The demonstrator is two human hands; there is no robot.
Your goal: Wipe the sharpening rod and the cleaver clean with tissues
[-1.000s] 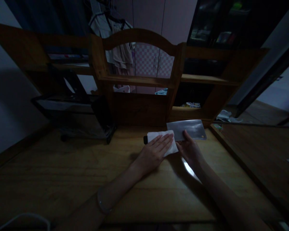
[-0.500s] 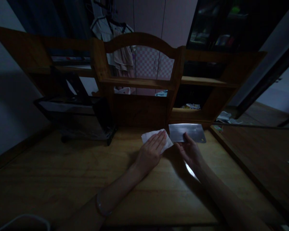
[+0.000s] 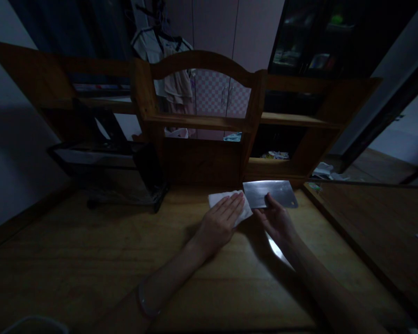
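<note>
My left hand (image 3: 220, 225) lies over a folded white cloth or paper towel (image 3: 216, 199), fingers together and pressed on it. The cloth meets the left end of a shiny flat metal blade (image 3: 261, 192), shaped like a cleaver's, with a small hole in its lower right corner. Whatever part of the blade lies beneath the cloth is hidden, so a handle cannot be made out. My right hand (image 3: 277, 222) grips the blade by its near edge, thumb on the upper face and fingers below. Both hands are above the wooden desk (image 3: 125, 260).
A wooden shelf unit (image 3: 202, 123) stands along the desk's back. On the left sits a dark rack-like box (image 3: 107, 162). A raised wooden edge (image 3: 334, 220) runs down the right side. A white cable (image 3: 38, 319) lies at the lower left.
My left hand and the cloth have shifted slightly right, against the blade. My right hand keeps its hold on the blade, and the view has tilted a little.
</note>
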